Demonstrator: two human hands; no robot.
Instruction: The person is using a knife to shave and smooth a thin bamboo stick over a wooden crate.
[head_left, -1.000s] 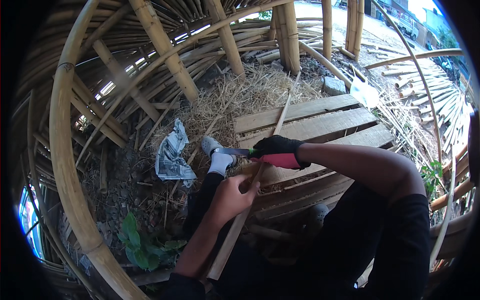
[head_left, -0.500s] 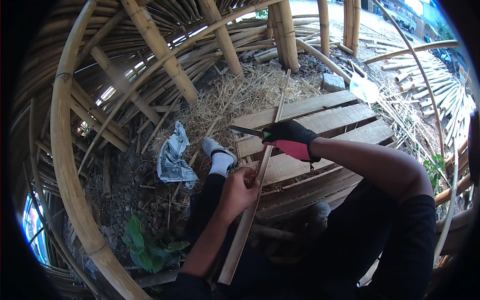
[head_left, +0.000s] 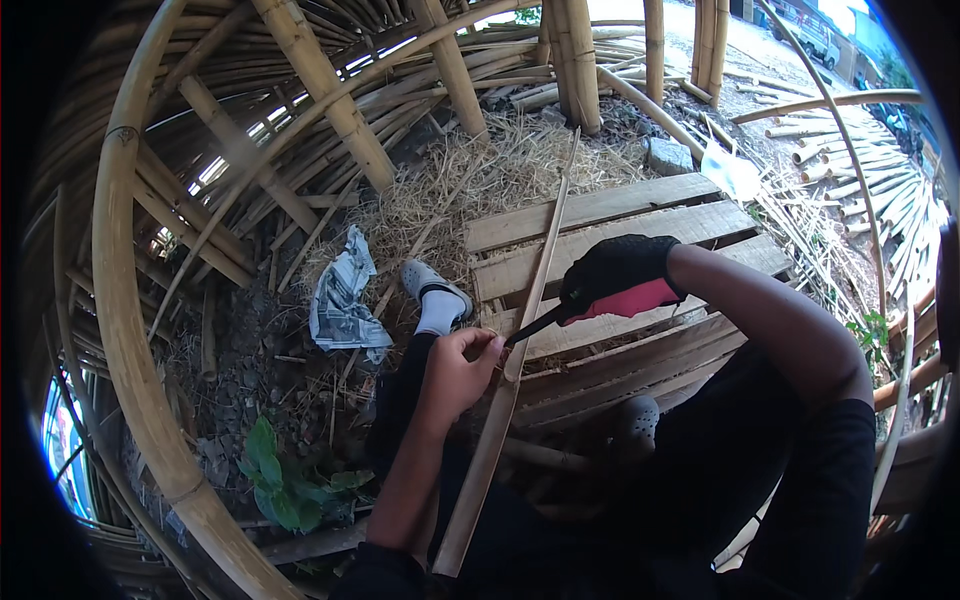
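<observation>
A long split bamboo strip (head_left: 541,262) runs from over the wooden slats down toward my lap. My right hand (head_left: 622,277), in a black and pink glove, is closed round the handle of a knife (head_left: 536,327). Its dark blade slants down-left across the strip, the tip close to my left fingertips. My bare left hand (head_left: 458,372) is at the strip's left side, thumb and fingers pinched together. Whatever lies in that pinch is too small to make out. The strip's lower end (head_left: 457,545) lies against my dark clothing.
Below the strip is a slatted wooden pallet (head_left: 610,250). Dry straw (head_left: 500,180) covers the ground beyond it. Crumpled newspaper (head_left: 345,300) lies left of my shoe (head_left: 425,280). A curved bamboo pole (head_left: 118,260) rises at the left, and cut bamboo lengths (head_left: 870,170) lie far right.
The knife has swung from above the strip, pointing left, down to my left fingertips. My right hand has turned and moved right. My left hand has shifted slightly left, its fingers now pinched.
</observation>
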